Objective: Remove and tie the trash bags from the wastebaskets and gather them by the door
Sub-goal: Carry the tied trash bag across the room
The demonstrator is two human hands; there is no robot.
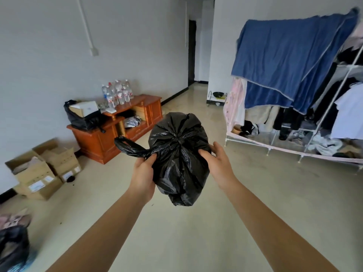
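A full black trash bag (pixel 177 154) hangs in the air in front of me, its top gathered into a knot. My left hand (pixel 143 171) grips one twisted handle loop that sticks out to the left. My right hand (pixel 216 160) holds the bag's right side, fingers curled into the plastic near the knot. Another black bag (pixel 13 248) sits in a wastebasket at the bottom left corner. A third black bag (pixel 82 116) with boxes in it rests on the wooden cabinet.
An orange wooden cabinet (pixel 98 140) with water bottles (pixel 117 93) stands by the left wall. Cardboard boxes (pixel 39 169) lie on the floor left. A clothes rack under a blue cover (pixel 290 61) fills the right. A hallway with a dark doorway (pixel 192 54) opens straight ahead.
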